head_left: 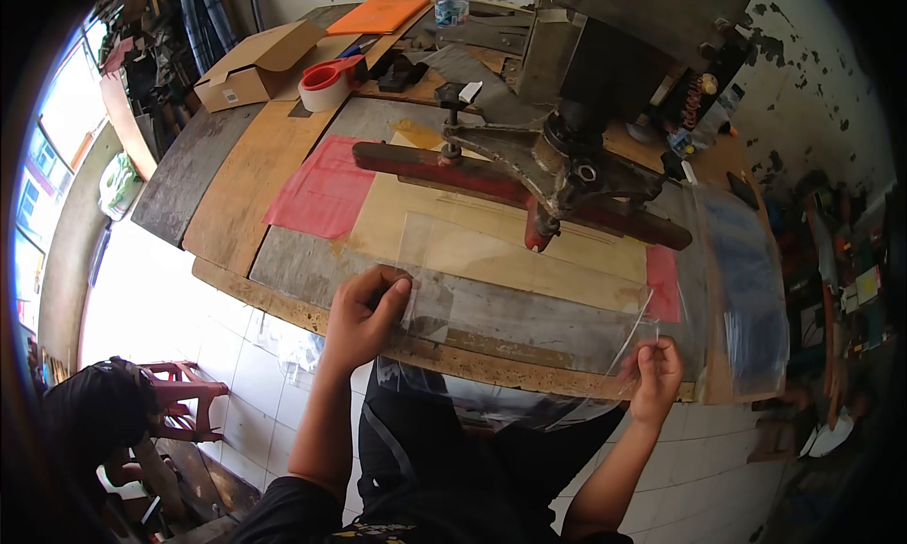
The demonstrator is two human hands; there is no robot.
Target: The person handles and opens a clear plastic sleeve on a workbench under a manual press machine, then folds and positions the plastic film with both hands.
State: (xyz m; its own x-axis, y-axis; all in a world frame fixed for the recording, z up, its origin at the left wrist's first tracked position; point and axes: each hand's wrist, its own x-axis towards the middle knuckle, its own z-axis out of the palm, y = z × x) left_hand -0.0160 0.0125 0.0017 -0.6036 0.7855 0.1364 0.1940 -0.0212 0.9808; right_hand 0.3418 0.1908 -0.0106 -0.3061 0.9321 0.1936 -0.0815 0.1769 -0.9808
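A clear plastic sheet [501, 379] spans between my two hands, over the front edge of the worktable. My left hand [368, 308] pinches its left side, thumb against the fingers. On the right, my right hand [657, 369] grips the sheet's other side, where bright creases catch the light. Beyond the hands, a press head with a long red bar [453, 178] hangs over a yellowish sheet [491, 232] on the table. Pink sheets lie at both ends of it, the larger pink sheet [321, 187] at the left.
A stack of clear plastic sheets [751, 308] lies at the table's right end. Toward the back left are a cardboard box [248, 72], tape rolls [326, 86], an orange folder [381, 16] and a water bottle [452, 4]. A red stool [189, 398] and a person [99, 412] are at lower left.
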